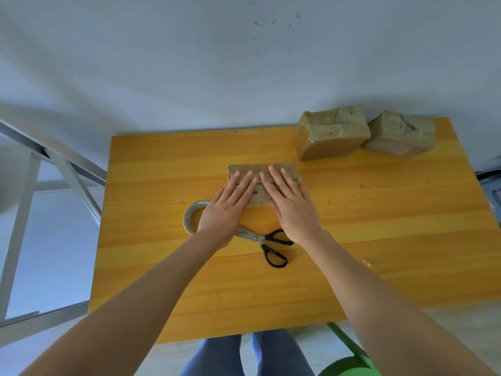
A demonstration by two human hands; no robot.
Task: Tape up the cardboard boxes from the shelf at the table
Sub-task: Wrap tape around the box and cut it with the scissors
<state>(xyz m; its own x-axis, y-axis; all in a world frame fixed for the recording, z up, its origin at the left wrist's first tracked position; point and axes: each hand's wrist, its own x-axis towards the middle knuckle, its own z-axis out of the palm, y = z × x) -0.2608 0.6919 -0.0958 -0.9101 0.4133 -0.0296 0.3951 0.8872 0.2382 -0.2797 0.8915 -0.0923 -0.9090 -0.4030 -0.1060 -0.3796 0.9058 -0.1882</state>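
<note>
Head view, looking down on the yellow table [379, 213]; the cardboard box [287, 169] being worked sits at mid-table, flat on the wood; left hand [227, 204] and right hand [291, 202] both lie palm-down on its top, fingers straight and close together, gripping nothing, only pressing; the two sets of fingertips nearly meet along a dark line that I take for the flap seam; my reading is that the flat press holds the flaps shut or rubs a strip down, but I cannot tell whether tape is already on this seam, as the hands cover most of it; tape roll [191, 215] lies flat just beside the left wrist, partly hidden by it; scissors [267, 241] lie between the two wrists, blades toward the left hand, black handles nearer me; both are parked close to the box, sensibly, since any further strip needs them; nearer taped box [332, 134] and corner taped box [401, 135] stand at the far right by the wall, close together, glossy tape over their tops; I judge those done and set clear of the work; metal frame [27, 185] at left, likely the shelf, no boxes on the part in view; if more tape is wanted, one palm should hold the flaps while the other fetches the roll, or they may spring open.
</note>
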